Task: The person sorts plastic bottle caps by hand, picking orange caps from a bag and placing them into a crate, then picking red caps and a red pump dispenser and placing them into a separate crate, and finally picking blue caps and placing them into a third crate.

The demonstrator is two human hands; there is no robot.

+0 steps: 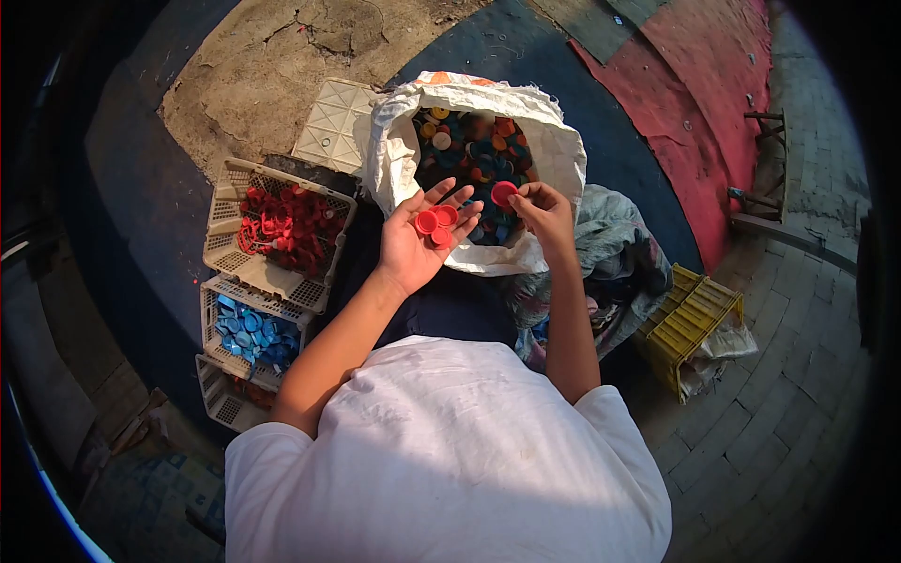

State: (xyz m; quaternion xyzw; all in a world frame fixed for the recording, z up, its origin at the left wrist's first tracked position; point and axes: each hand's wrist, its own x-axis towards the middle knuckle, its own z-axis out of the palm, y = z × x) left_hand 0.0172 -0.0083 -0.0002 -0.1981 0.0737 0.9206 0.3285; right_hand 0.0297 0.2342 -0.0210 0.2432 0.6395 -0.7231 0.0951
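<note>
Three red bottle caps (427, 222) rest in my left hand (405, 251), which is palm up with its fingers spread and slightly curled. To its right, my right hand (547, 218) pinches a single red bottle cap (504, 193) between thumb and fingers. Both hands are over the near side of a white woven sack (387, 150), its mouth rolled open. Inside the sack is a heap of mixed-colour caps (469, 150), mainly dark, with red, orange and yellow ones among them. My forearms and hands cover part of the sack's near rim.
On the left stand a crate (225, 183) of red pieces, a crate (211, 298) of blue caps and a third crate (214, 380) nearest me. A pale upturned crate (333, 117) lies behind. To the right are bunched cloth (615, 235) and a yellow crate (690, 314).
</note>
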